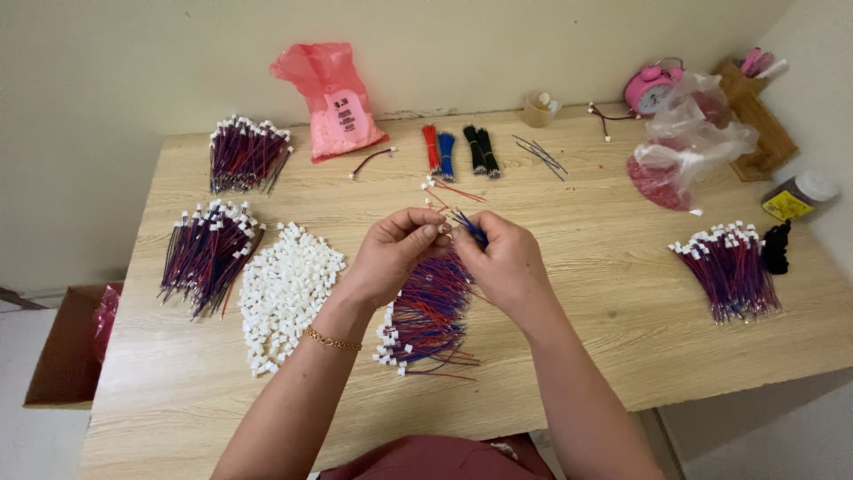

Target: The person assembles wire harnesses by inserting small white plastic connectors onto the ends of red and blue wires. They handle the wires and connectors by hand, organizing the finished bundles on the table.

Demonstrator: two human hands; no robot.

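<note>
Above the wire bundle [425,316], we pinch a white connector [443,229] in left hand [391,253] fingers and blue wires [471,228] in right hand [502,262] fingers; slight misalignment risks bent wire ends.

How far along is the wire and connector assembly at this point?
Done: three heaps of red and blue wires with white ends lie at far left, left and right, and a fourth under the hands. In hand: the left hand and right hand meet on a blue wire. Left: a large pile of loose white connectors and bundled red, blue and black wires.
</note>
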